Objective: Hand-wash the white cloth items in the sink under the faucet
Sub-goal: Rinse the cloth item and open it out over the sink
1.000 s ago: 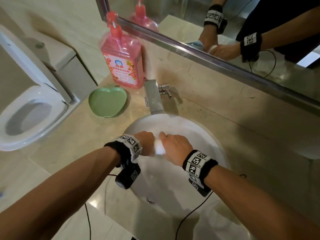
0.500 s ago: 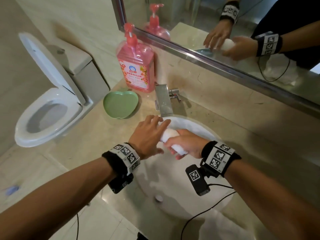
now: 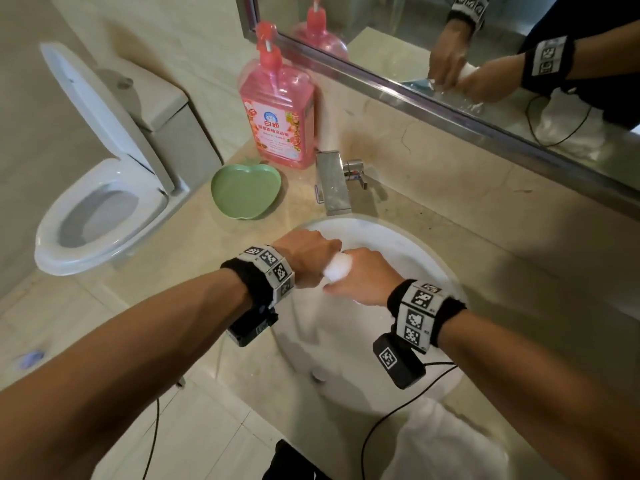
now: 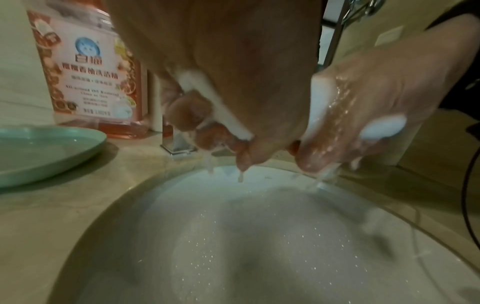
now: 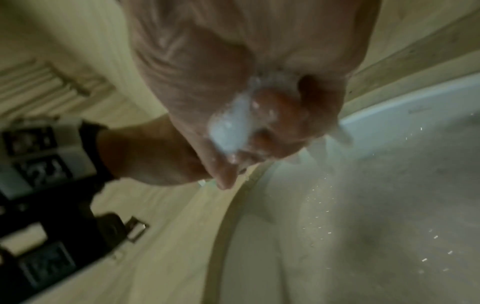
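Both hands over the white sink (image 3: 398, 244), in front of the faucet (image 3: 332, 183). Left hand (image 3: 308, 259) has fingers curled tight round one end of the wet white cloth (image 3: 337, 271); right hand (image 3: 363, 278) has fingers curled round the other end. Cloth is bunched into a roll between the two fists, above the sink and clear of its bottom. Left wrist view: cloth (image 4: 228, 115) bulges between the left fingers (image 4: 187, 115), water drips off the knuckles into the sink (image 4: 233, 236). Right wrist view is blurred; cloth (image 5: 231, 127) shows in the right hand's grip. Left of the faucet: pink soap bottle (image 3: 277, 112) and green apple-shaped dish (image 3: 242, 190) on the counter (image 3: 450, 216). Beyond the dish, toilet (image 3: 100, 202) with lid up. Mirror (image 3: 450, 46) behind the faucet.
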`<state>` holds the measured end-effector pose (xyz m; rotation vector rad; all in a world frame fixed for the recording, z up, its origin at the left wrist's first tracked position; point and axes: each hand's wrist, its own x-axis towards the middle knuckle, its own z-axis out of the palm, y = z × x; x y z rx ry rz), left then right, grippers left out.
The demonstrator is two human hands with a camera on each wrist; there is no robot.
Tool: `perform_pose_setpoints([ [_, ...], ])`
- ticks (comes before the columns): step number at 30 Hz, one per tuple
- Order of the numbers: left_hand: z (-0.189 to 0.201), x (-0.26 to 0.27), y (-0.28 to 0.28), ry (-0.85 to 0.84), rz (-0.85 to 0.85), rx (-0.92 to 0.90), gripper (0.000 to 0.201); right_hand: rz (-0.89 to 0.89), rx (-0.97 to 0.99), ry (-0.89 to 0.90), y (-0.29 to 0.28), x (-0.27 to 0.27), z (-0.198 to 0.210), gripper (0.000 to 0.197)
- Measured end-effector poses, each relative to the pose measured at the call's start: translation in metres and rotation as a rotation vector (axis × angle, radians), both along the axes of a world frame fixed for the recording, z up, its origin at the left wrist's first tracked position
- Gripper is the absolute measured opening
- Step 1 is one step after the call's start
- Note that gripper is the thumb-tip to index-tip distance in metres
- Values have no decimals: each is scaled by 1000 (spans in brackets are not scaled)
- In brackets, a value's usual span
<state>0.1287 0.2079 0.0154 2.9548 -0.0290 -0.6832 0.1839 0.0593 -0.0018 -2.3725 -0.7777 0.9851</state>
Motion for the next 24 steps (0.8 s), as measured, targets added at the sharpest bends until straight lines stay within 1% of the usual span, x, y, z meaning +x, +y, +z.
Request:
perform_pose_setpoints([
  [3, -13, -1, -10, 133, 53, -4, 33, 207, -98, -278, 0, -5, -18, 26],
  [5, -26, -4, -19, 218, 97, 1, 28, 293, -140, -373, -1, -9, -29, 23],
  [8, -41, -7, -28, 303, 153, 21, 24, 328, -194, -432, -6, -12, -43, 26],
  [12, -53, -4, -36, 397, 169, -51, 28, 410, -213, -511, -9, -13, -51, 31],
  [14, -50, -4, -34, 450, 205, -65, 25, 401, -201, -512, -10, -12, -51, 30],
  [16, -46, -2, -25, 456, 233, -182, 12, 380, -163, -524, -10, -11, -48, 32],
  [17, -42, -2, -23, 474, 239, -224, 10, 385, -129, -531, -11, -11, -46, 36],
  [19, -32, -2, -15, 521, 242, -236, 15, 419, -63, -529, -10, -9, -41, 40],
  [20, -28, -2, -14, 502, 247, -211, 17, 406, -46, -492, -8, -7, -37, 41],
  [21, -22, -2, -12, 447, 244, -192, 20, 362, -37, -426, -8, -4, -33, 41],
  [23, -12, -6, -8, 247, 204, -163, 49, 229, -26, -260, -7, 4, -23, 41],
  [24, -8, -10, -6, 132, 164, -121, 58, 156, -16, -168, -7, 7, -18, 41],
])
